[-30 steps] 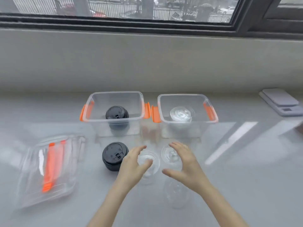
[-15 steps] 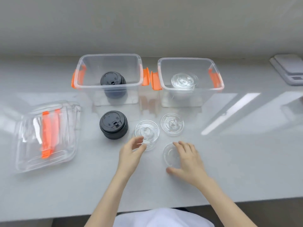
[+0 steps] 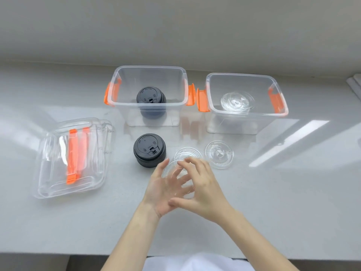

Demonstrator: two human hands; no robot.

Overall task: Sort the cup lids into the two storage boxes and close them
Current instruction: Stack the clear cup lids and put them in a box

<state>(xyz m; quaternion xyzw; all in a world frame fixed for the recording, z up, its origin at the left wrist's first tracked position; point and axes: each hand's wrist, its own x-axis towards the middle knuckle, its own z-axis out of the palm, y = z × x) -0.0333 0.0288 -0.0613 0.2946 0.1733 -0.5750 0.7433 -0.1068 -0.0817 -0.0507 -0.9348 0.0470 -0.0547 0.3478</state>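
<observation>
The black lid [image 3: 149, 149] on the worktop carries raised lettering around its top, too small to read; nothing else is legible.

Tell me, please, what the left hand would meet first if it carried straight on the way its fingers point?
Probably the clear lid lying just beyond the fingertips of the left hand, though depth is hard to judge; the black lid stack sits slightly left of that line.

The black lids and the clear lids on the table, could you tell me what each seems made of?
Black lids: opaque matte plastic, likely moulded; raised lettering and a sip tab show. Clear lids: thin glossy transparent plastic, probably thermoformed; the table shows through and ribbed rims glint.
</observation>
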